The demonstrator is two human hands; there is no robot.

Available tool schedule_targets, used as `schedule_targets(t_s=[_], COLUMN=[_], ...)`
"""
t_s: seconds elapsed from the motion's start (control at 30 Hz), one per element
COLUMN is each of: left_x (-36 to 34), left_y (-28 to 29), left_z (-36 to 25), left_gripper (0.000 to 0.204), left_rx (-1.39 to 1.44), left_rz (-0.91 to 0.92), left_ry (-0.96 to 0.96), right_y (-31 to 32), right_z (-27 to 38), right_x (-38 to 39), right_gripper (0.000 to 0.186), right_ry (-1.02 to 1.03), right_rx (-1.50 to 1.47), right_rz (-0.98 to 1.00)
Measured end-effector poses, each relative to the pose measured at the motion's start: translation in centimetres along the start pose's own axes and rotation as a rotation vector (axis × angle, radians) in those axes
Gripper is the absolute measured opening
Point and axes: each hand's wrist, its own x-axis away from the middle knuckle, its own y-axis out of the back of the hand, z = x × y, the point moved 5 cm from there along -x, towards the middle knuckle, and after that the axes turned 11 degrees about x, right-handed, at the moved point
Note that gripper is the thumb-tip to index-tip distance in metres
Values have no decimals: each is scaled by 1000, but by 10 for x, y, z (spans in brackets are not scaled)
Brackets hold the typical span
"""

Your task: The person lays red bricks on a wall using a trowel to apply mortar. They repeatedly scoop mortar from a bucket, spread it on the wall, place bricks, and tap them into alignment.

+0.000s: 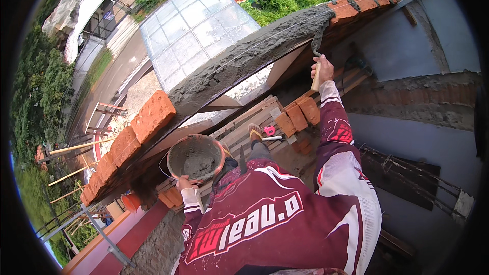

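Observation:
My right hand (324, 69) is wrapped round the wooden handle of a trowel (318, 42), whose mortar-smeared blade touches the right end of a wet mortar bed (244, 56). That grey bed runs along the top of the wall, between laid bricks at both ends. My left hand (185, 182) grips the near rim of an orange bucket (220, 148), tilted so its opening shows. Grey mortar (199, 165) lies inside it. A brick (153, 115) stands at the bed's left end, and more bricks (344, 10) continue past its right end.
A taut string (265, 36) runs along the wall top. Below me, loose bricks (296, 115) and a pink tape measure (269, 130) rest on wooden planks (244, 122). Beyond the wall spreads a translucent panelled roof (193, 25). A grey wall (417, 137) rises at right.

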Motion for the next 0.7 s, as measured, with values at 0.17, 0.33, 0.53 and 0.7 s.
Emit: schedule_targets(t_s=[0.17,0.33,0.53,0.7], left_x=[25,4,-10,-11], left_y=[-17,-33,-44,-54], left_z=[-8,6,7,0], left_gripper=[25,27,29,29], left_rx=[-87,19,102,-1], left_rz=[73,95,246,337], left_ry=[-57,-31,43,42], right_y=[-91,-186,-277,-308], right_z=[-34,-68,-88,-108], right_x=[88,182,265,305], right_gripper=[47,46,43,39], right_ry=[8,44,197,342], right_rx=[-74,7,220,437], right_rz=[95,225,411,511])
